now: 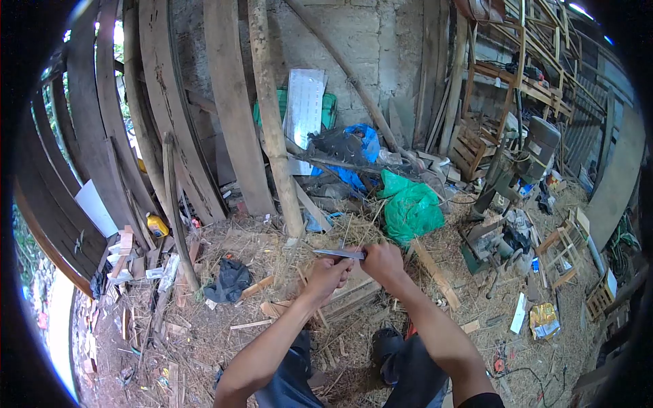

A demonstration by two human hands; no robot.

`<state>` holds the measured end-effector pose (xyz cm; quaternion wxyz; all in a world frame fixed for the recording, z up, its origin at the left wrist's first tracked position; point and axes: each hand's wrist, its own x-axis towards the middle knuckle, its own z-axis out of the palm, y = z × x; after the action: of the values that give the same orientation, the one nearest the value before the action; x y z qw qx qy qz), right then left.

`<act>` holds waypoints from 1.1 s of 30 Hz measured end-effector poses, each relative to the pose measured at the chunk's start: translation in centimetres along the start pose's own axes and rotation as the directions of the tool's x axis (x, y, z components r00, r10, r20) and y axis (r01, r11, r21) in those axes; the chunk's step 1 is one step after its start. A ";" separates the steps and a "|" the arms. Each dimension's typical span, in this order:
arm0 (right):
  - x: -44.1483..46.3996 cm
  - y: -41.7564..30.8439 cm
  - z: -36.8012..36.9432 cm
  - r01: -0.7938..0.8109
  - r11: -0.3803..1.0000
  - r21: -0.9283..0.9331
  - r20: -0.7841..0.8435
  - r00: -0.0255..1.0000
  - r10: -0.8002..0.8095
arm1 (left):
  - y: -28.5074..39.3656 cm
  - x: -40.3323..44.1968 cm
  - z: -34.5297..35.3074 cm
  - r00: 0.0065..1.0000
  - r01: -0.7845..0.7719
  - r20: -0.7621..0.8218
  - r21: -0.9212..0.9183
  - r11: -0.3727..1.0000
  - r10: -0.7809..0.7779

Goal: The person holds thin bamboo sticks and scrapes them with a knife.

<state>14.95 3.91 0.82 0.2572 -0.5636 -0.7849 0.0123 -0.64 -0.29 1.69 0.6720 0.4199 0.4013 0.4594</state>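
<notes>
My right hand (383, 264) is closed around the handle of a knife (340, 253), and the handle is mostly hidden in the fist. The grey blade points left and lies level across the front of my left hand (328, 277). My left fingers are curled just below the blade, pinched together. What they hold, if anything, is too small and hidden to name. Both hands are close together above the straw-littered ground, between my knees and a wooden post.
A wooden post (273, 136) stands ahead, with a green plastic bag (411, 207) right of it. A black plastic bag (230, 280) lies left, near a yellow bottle (157, 225). Right are a machine (541, 146), a small wooden frame (561, 255) and a gold packet (544, 321).
</notes>
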 end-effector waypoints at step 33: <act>-1.0 0.2 -0.6 -0.055 0.998 -0.040 0.095 0.994 0.058 | -0.8 0.1 0.0 0.999 -0.022 0.028 0.012 1.000 0.022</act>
<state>15.58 2.94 0.87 0.2084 -0.5890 -0.7801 0.0321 -0.44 -0.41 0.91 0.6698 0.4348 0.3902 0.4583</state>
